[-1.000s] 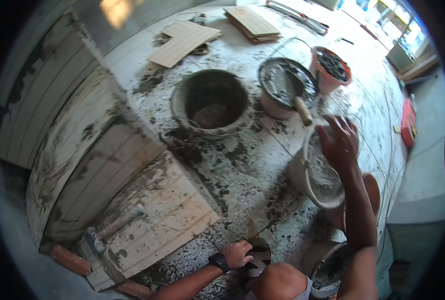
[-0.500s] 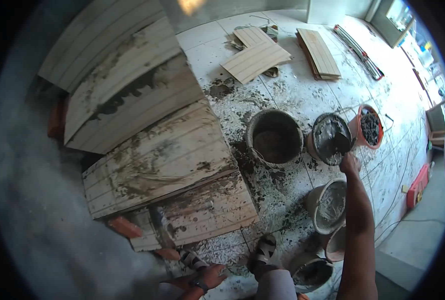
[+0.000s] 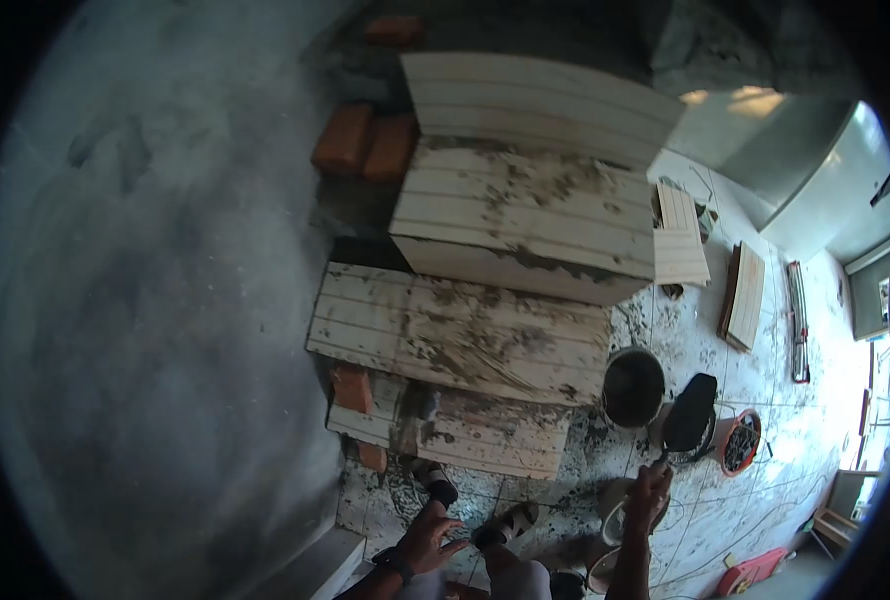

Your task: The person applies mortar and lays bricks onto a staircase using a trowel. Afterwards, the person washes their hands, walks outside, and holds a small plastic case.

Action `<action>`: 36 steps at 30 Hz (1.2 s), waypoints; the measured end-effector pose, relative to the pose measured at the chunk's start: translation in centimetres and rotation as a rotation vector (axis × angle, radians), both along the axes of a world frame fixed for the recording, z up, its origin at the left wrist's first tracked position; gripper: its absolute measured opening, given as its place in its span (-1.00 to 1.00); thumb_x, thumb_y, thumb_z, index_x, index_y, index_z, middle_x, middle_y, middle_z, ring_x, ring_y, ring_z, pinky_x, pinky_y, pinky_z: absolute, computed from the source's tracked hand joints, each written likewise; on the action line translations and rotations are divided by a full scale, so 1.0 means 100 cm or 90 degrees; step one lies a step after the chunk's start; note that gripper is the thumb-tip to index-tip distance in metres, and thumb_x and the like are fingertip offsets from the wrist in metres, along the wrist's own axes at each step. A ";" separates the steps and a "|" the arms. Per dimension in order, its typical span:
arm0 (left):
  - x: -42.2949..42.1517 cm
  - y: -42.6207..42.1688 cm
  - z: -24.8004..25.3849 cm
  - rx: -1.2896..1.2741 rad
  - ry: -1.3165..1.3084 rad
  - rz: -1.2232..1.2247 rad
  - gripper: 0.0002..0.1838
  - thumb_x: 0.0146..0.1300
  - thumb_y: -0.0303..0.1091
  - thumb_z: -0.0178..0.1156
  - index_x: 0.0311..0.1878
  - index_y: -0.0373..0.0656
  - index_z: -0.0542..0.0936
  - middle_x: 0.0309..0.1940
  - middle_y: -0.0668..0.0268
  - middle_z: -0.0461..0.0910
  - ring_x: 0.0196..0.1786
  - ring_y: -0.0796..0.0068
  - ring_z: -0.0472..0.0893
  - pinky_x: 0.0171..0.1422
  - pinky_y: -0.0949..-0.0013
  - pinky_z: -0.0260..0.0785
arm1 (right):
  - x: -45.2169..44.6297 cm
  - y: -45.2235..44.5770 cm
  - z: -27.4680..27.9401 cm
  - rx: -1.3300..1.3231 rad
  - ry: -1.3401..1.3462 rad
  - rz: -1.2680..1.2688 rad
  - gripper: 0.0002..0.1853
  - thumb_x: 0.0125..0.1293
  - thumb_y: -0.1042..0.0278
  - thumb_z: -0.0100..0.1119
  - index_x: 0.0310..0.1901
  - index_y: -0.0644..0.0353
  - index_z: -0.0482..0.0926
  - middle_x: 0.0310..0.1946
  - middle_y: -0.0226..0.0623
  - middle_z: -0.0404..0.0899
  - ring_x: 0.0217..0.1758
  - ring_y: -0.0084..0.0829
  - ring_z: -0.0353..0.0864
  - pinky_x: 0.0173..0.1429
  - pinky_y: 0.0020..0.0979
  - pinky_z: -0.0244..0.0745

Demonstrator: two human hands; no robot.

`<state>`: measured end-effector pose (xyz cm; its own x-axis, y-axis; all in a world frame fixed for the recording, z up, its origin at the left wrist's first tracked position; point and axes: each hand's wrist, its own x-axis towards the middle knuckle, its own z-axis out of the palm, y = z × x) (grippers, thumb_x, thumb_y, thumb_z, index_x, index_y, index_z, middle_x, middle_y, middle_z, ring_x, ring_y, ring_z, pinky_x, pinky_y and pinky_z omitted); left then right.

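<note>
My right hand [image 3: 649, 492] is closed round the handle of a trowel, whose dark, mortar-coated blade [image 3: 692, 412] points away from me above a mortar bucket [image 3: 708, 447]. Below the blade, that bucket is partly covered. To its left is a wide dark bucket [image 3: 633, 388]. My left hand [image 3: 427, 540], with a dark band at the wrist, hangs over my legs with its fingers apart and holds nothing. In front of me rise tiled steps [image 3: 465, 325], smeared with wet grey mortar.
An orange bucket [image 3: 741, 442] of dark pieces stands right of the mortar bucket. More buckets [image 3: 614, 505] sit beside my right forearm. Bricks [image 3: 352, 388] lie along the steps' left side. Stacked tiles [image 3: 742, 297] and a long tile cutter [image 3: 798, 322] rest on the splattered floor.
The view has swung left toward the wall and steps. My right hand has raised the trowel from the mortar bucket, its blade now showing. My left hand shows more fully, fingers spread.
</note>
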<state>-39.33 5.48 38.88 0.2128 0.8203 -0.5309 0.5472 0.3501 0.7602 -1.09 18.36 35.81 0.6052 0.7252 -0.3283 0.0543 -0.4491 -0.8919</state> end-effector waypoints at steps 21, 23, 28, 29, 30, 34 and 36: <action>-0.220 0.055 0.018 -0.027 -0.181 0.462 -0.58 0.31 -0.23 0.28 0.14 -0.22 0.50 0.03 0.18 0.59 0.00 0.38 0.63 0.09 0.32 0.50 | -0.578 0.277 0.038 -0.026 -0.237 0.300 -0.32 0.22 0.17 0.24 0.28 0.17 0.12 0.21 0.09 0.32 0.28 0.12 0.37 0.25 -0.01 0.31; -0.227 0.076 0.000 -0.007 -0.206 0.466 -0.58 0.34 -0.20 0.24 0.16 -0.23 0.49 0.02 0.20 0.59 0.00 0.40 0.62 0.10 0.31 0.50 | -0.587 0.278 0.032 -0.053 -0.267 0.310 -0.29 0.27 0.15 0.17 0.32 0.20 0.05 0.28 0.15 0.24 0.30 0.18 0.33 0.28 0.01 0.28; -0.249 0.143 -0.049 0.036 -0.279 0.473 -0.54 0.41 -0.16 0.15 0.23 -0.27 0.42 0.04 0.10 0.59 0.08 0.36 0.62 0.15 0.34 0.46 | -0.593 0.286 0.009 -0.098 -0.248 0.341 -0.21 0.31 0.11 0.10 0.40 0.27 -0.07 0.38 0.20 0.14 0.40 0.20 0.21 0.39 0.00 0.18; -0.253 0.159 -0.047 0.030 -0.310 0.499 -0.54 0.41 -0.15 0.15 0.23 -0.25 0.43 0.01 0.16 0.59 0.01 0.41 0.62 0.10 0.36 0.46 | -0.597 0.285 -0.007 -0.082 -0.278 0.306 -0.25 0.28 0.14 0.15 0.36 0.22 -0.01 0.29 0.17 0.24 0.32 0.19 0.31 0.33 0.01 0.25; -0.259 0.173 -0.047 0.023 -0.340 0.524 -0.54 0.40 -0.14 0.15 0.23 -0.22 0.43 -0.02 0.22 0.60 -0.05 0.47 0.62 0.04 0.38 0.46 | -0.600 0.283 -0.014 -0.067 -0.306 0.269 -0.29 0.25 0.17 0.19 0.32 0.17 0.05 0.21 0.14 0.35 0.24 0.18 0.41 0.27 0.02 0.32; -0.278 0.229 -0.066 -0.136 -0.443 0.587 -0.49 0.41 -0.02 0.05 0.31 -0.07 0.39 0.07 0.28 0.58 0.01 0.48 0.60 0.04 0.39 0.42 | -0.588 0.278 -0.014 -0.123 -0.219 0.328 -0.31 0.28 0.17 0.09 0.32 0.26 0.04 0.20 0.25 0.33 0.25 0.21 0.39 0.24 0.03 0.32; -0.281 0.272 -0.077 -0.127 -0.474 0.611 -0.42 0.38 0.04 0.06 0.35 -0.06 0.35 0.14 0.25 0.55 0.05 0.40 0.60 0.08 0.33 0.41 | -0.584 0.277 -0.001 -0.086 -0.177 0.326 -0.44 0.26 0.17 0.09 0.20 0.22 0.15 0.03 0.27 0.45 0.10 0.25 0.49 0.14 0.08 0.35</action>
